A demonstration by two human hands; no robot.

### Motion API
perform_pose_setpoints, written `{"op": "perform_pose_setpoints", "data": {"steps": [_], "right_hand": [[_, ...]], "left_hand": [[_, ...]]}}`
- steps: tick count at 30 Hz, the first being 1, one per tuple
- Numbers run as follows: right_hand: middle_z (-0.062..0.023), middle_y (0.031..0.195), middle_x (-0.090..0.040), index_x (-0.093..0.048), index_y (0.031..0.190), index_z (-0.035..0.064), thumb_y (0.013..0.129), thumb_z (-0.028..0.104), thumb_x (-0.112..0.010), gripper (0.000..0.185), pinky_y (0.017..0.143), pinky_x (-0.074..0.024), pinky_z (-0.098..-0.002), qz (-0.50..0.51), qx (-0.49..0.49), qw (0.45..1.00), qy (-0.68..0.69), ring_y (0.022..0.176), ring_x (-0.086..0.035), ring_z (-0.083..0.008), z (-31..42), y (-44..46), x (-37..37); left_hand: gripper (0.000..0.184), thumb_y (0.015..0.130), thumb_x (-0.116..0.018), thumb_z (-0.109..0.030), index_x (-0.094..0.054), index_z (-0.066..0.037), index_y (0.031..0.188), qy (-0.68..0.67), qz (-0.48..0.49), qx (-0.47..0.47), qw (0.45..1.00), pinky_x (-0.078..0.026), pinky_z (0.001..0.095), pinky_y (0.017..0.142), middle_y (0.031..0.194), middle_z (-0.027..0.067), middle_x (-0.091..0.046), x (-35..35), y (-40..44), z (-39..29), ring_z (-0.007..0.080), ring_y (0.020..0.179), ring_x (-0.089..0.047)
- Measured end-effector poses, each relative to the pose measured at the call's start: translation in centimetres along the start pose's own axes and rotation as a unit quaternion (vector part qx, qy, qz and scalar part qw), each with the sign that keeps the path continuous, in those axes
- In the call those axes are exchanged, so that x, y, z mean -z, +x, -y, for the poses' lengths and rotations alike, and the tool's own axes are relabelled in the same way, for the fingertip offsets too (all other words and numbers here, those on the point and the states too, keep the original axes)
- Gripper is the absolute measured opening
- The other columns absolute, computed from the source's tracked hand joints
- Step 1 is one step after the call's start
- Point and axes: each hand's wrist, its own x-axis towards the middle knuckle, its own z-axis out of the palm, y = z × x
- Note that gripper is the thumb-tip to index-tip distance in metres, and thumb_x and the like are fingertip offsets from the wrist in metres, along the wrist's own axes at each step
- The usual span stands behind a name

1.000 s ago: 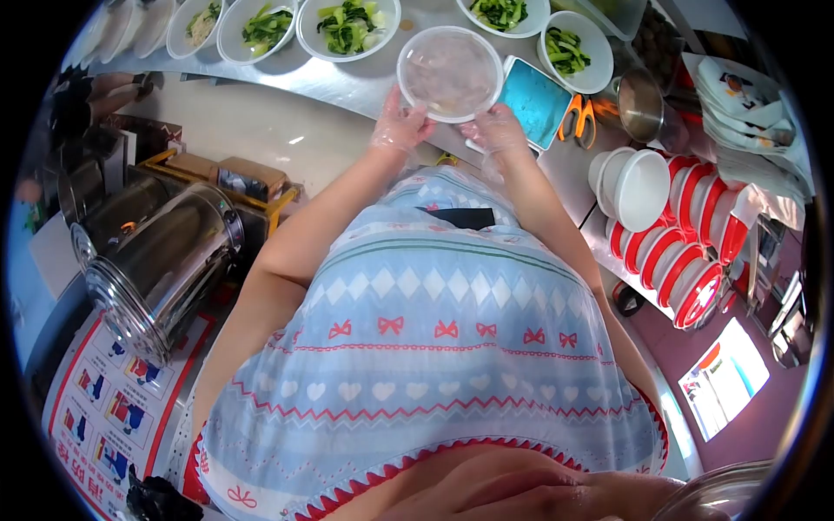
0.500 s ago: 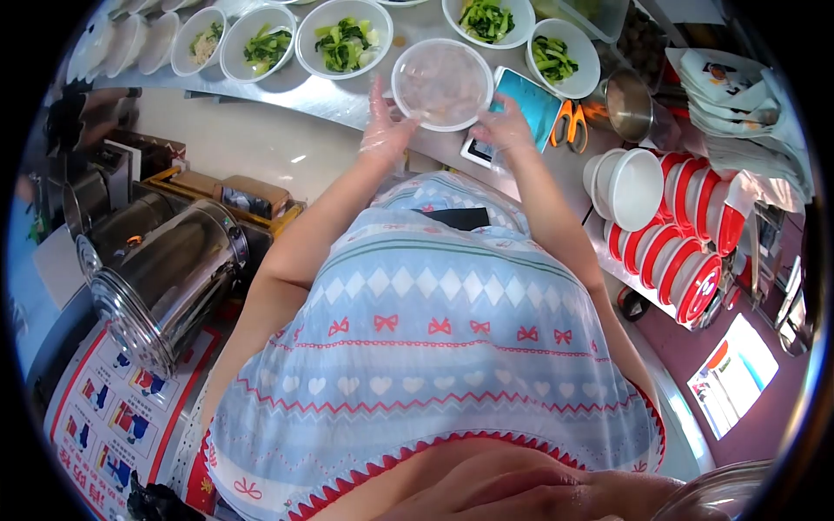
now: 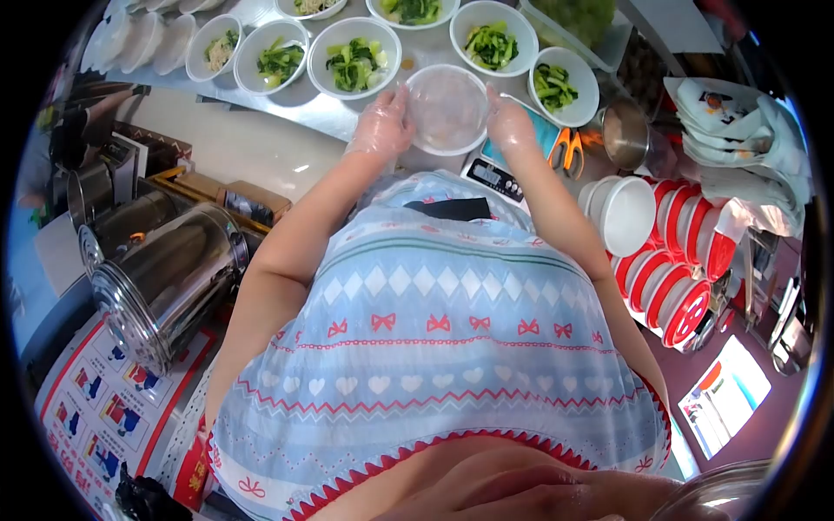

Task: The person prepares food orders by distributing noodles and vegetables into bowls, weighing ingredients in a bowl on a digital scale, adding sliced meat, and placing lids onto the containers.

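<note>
A round white bowl with a translucent lid (image 3: 447,109) is held between my two hands at the counter's near edge. My left hand (image 3: 383,123), in a clear plastic glove, presses its fingers against the bowl's left side. On the right side, my gloved right hand (image 3: 511,123) grips the rim. Just beyond stand open bowls of chopped greens (image 3: 354,65), (image 3: 493,45). Partly behind my right hand lies a scale (image 3: 493,176) with a blue top and a lit display.
Orange-handled scissors (image 3: 566,154) lie right of the scale, near a metal pot (image 3: 624,132). Stacked white bowls (image 3: 627,216) and red-rimmed containers (image 3: 665,291) stand at the right. A large steel pot (image 3: 174,273) is at the left. Plastic bags (image 3: 738,130) hang far right.
The view has shifted, showing more bowls at the top. My hands now sit higher along the lidded bowl's sides, and the scale's display has come into view.
</note>
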Motion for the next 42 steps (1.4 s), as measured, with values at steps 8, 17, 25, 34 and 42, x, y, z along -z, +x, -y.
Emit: {"op": "perform_pose_setpoints", "data": {"steps": [8, 17, 25, 34, 42], "right_hand": [[-0.0252, 0.115, -0.058, -0.045, 0.137, 0.0100, 0.090, 0.007, -0.042, 0.046, 0.094, -0.0431, -0.0437, -0.044, 0.107, 0.993, 0.039, 0.105, -0.057, -0.0392, -0.2, 1.1, 0.5], [-0.0238, 0.114, -0.059, -0.046, 0.137, 0.0207, 0.092, 0.008, -0.043, 0.047, 0.089, -0.0460, -0.0444, 0.000, 0.114, 0.993, 0.014, 0.102, -0.059, -0.0374, -0.1, 2.6, 0.6], [-0.0176, 0.103, -0.067, -0.068, 0.109, 0.0164, 0.085, 0.025, -0.062, 0.026, 0.080, -0.0502, -0.0358, 0.085, 0.003, 0.982, 0.170, 0.092, -0.065, -0.0293, 0.2, 6.1, 0.1], [-0.0097, 0.100, -0.068, -0.067, 0.105, 0.0044, 0.083, 0.026, -0.066, 0.031, 0.081, -0.0469, -0.0299, 0.120, -0.054, 0.927, 0.351, 0.088, -0.060, -0.0148, -1.8, 5.7, -1.1], [-0.0037, 0.097, -0.065, -0.065, 0.104, 0.0021, 0.083, 0.026, -0.070, 0.032, 0.083, -0.0444, -0.0263, 0.208, -0.070, 0.887, 0.407, 0.091, -0.057, -0.0130, 0.3, 7.3, -0.4]], "left_hand": [[0.027, 0.083, -0.051, -0.009, -0.062, -0.003, 0.108, 0.052, 0.003, -0.149, 0.987, -0.050, 0.0436, 0.080, 0.104, 0.0189, -0.060, 0.8, 6.7, -1.3, 0.0372, 0.093, -0.060], [0.023, 0.086, -0.054, -0.017, -0.068, -0.007, 0.101, 0.141, 0.182, -0.186, 0.955, -0.049, 0.0415, 0.082, 0.098, 0.0162, -0.066, -0.3, 10.9, -2.0, 0.0341, 0.091, -0.063], [0.026, 0.084, -0.060, -0.024, -0.070, -0.011, 0.103, 0.001, 0.281, -0.051, 0.958, -0.050, 0.0376, 0.083, 0.100, 0.0138, -0.068, 0.0, 12.1, -1.9, 0.0301, 0.091, -0.064], [0.028, 0.088, -0.056, -0.027, -0.068, -0.008, 0.105, -0.013, 0.190, 0.052, 0.980, -0.050, 0.0389, 0.080, 0.096, 0.0159, -0.068, -0.4, 8.8, -1.0, 0.0325, 0.090, -0.064], [0.041, 0.093, -0.049, -0.034, -0.060, -0.002, 0.116, -0.111, 0.247, 0.155, 0.950, -0.046, 0.0382, 0.088, 0.109, 0.0210, -0.064, -1.2, 7.9, -0.9, 0.0340, 0.101, -0.061]]}}
